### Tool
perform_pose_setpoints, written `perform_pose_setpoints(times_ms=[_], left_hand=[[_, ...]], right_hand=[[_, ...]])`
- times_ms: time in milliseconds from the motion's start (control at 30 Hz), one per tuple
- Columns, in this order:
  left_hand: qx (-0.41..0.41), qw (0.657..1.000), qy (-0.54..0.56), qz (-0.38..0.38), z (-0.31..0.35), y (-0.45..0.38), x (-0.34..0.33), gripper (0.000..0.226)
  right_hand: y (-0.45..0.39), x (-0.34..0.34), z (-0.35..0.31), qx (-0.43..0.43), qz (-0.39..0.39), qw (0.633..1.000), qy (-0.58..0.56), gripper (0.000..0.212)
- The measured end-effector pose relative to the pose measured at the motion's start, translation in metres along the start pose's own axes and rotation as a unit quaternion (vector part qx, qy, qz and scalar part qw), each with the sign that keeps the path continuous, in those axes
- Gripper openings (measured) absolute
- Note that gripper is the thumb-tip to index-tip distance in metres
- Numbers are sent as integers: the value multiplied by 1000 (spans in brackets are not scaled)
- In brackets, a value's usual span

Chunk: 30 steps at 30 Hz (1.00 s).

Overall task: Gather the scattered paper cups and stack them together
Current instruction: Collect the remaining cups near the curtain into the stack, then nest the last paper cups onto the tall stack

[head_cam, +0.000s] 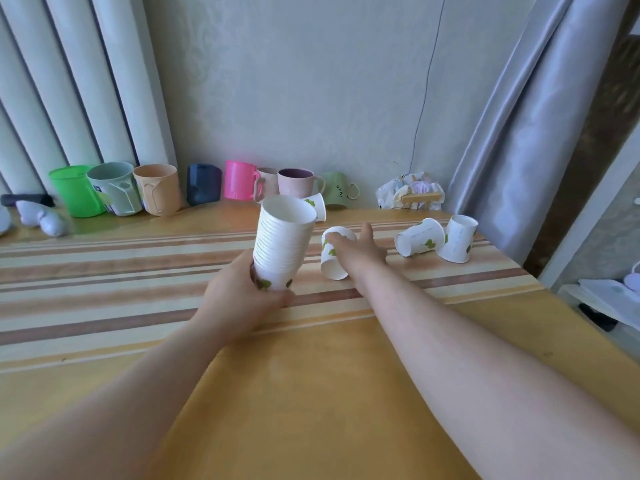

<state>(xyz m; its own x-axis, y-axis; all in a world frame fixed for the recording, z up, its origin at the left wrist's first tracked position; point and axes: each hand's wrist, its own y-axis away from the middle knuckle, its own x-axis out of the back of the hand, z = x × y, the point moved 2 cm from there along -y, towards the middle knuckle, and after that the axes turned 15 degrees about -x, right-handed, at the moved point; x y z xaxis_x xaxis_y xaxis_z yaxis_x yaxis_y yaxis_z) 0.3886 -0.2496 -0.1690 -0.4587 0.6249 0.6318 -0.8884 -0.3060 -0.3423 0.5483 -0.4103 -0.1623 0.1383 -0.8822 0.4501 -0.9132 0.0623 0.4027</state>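
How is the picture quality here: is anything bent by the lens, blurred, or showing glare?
Head view: the wide lens bows the curtains and table edges; soft daylight, faint shadows; mild sheen on the tabletop; the right hand and left hand look slightly soft, as does the cup stack.

The left hand (pixel 242 292) grips the base of a tilted stack of paper cups (pixel 282 242), mouth up; the right hand (pixel 356 249) reaches over a lying cup (pixel 332 258) on the striped table (pixel 138 271), fingers touching it; two more cups (pixel 420 237) lie near the right edge, touching each other; another cup (pixel 317 206) shows behind the stack; coloured mugs (pixel 156 188) line the wall.
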Motion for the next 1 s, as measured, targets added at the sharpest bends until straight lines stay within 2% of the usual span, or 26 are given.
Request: perform_pose_setpoints(times_ms=[100, 167, 267, 333, 400, 533, 567, 633, 800, 900, 1000], left_hand=[[-29, 999, -22, 27, -12, -10, -1, 46], [-36, 998, -6, 48, -17, -12, -2, 41], [-53, 996, 2, 70, -21, -14, -3, 36], [-60, 995, 0, 79, -21, -14, -2, 35], [-71, 994, -8, 81, -20, -13, -2, 36], [-77, 993, -18, 82, -19, -12, -3, 42], [-78, 993, -19, 82, -20, -13, -4, 45], [-83, 993, -18, 82, -21, -13, -5, 50], [-90, 992, -8, 87, -23, -12, -4, 48], [-92, 992, -9, 87, -23, -12, -5, 51], [-90, 992, -6, 91, -25, -13, -5, 50]], right_hand=[[-6, -8, -3, 32, -4, 998, 50, 66], [-9, -8, -3, 63, -14, 997, 33, 52], [-15, -5, -11, 39, -72, 985, -153, 45], [-11, -3, -23, -16, -140, 935, -326, 42], [-4, 1, -38, -25, -189, 878, -440, 31], [25, 11, -63, 29, -240, 823, -515, 28], [31, 11, -67, 39, -246, 823, -511, 29], [41, 10, -69, 76, -234, 846, -473, 33], [54, 3, -57, 189, -202, 892, -357, 38], [53, -3, -46, 210, -196, 906, -311, 62], [54, -3, -33, 210, -209, 912, -284, 57]])
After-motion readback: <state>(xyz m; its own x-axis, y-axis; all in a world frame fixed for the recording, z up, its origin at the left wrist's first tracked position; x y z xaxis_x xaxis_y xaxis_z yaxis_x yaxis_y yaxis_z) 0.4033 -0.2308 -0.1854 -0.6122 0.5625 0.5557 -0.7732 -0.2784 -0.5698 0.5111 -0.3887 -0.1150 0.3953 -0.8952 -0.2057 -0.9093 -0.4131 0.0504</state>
